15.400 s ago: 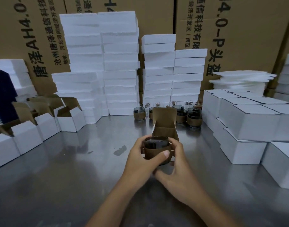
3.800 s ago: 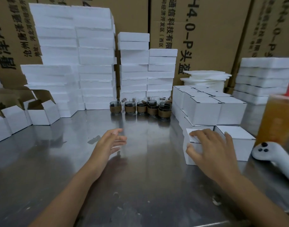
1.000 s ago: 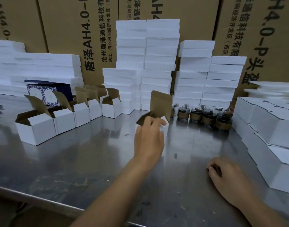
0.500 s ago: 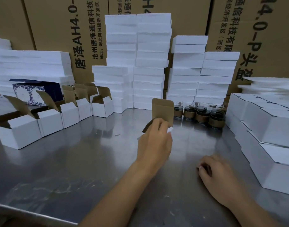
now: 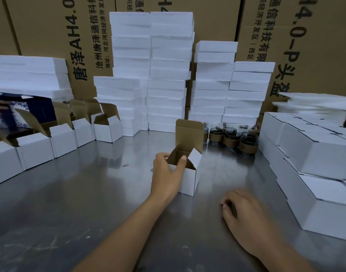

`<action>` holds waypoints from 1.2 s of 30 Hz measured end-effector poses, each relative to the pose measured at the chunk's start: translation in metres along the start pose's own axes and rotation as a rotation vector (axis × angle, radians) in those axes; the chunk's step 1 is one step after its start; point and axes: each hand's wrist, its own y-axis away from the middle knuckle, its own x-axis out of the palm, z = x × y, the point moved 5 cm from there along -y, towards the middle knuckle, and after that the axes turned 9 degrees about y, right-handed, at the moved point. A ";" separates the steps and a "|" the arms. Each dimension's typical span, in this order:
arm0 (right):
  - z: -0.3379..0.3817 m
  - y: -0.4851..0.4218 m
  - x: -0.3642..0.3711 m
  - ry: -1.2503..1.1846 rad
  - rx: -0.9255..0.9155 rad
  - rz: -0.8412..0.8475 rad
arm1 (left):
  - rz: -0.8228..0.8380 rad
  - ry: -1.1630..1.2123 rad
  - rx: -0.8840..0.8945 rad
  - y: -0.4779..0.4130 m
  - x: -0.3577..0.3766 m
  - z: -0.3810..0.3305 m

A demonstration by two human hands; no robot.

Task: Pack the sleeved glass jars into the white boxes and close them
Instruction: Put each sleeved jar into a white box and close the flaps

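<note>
Open box (image 5: 188,178) nearer, jars (image 5: 230,138) behind.

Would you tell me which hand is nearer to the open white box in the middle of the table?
Left. The left hand grips the open white box at its rim; the right hand rests on the table, apart, to its right.

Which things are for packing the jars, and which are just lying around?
For the job: open white box gripped by left hand, sleeved glass jars, row of open boxes, closed white boxes.
Just lying about: white foam stacks, brown cartons, blue patterned box.
</note>
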 end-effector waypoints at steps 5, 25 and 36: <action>0.002 -0.016 -0.001 0.115 -0.003 0.016 | 0.068 -0.081 0.092 0.005 0.010 -0.002; -0.134 -0.180 0.024 -0.193 0.682 -0.140 | 0.306 -0.421 0.121 -0.002 0.034 0.006; -0.136 -0.181 0.040 -0.179 0.608 -0.332 | 0.348 -0.373 0.131 0.002 0.037 0.006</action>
